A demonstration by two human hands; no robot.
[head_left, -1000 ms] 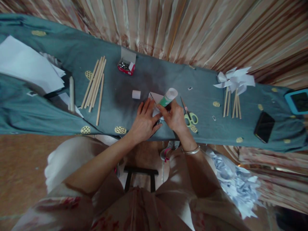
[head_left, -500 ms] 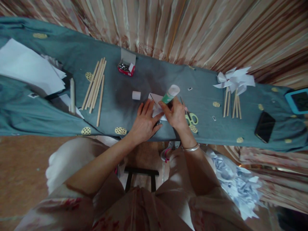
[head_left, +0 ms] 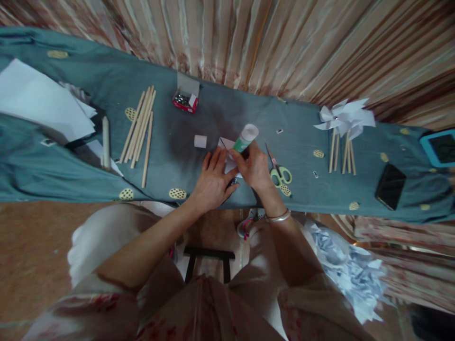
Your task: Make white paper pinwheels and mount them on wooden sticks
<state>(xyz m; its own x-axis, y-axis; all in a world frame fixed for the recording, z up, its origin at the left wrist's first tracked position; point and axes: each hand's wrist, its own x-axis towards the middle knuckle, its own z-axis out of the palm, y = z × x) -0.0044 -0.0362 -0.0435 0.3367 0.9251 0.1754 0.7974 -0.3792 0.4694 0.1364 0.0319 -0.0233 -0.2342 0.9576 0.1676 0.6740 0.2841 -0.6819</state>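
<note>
My right hand [head_left: 254, 166] is wrapped round a green and white glue stick [head_left: 245, 138], tilted with its lower end down at a small piece of white paper [head_left: 230, 163]. Fingers stretched out, my left hand [head_left: 214, 182] lies flat on the left side of that paper and presses it to the cloth. The glue stick's tip is hidden behind my right fingers. A white cap [head_left: 200, 141] lies on its side just beyond my left fingertips. Scissors with light green handles [head_left: 280, 175] rest to the right of my right hand.
Wooden sticks [head_left: 138, 128] and white sheets [head_left: 42, 99] lie on the left of the cloth-covered table [head_left: 227, 104]. A red box of metal pieces [head_left: 185, 100] stands at the back. Paper pinwheels [head_left: 346, 118], a black phone [head_left: 390, 186] and a blue-framed device [head_left: 439, 148] are on the right.
My right hand has moved the glue stick a little to the left across the paper, uncovering more of the scissors. My left hand stays in place on the paper.
</note>
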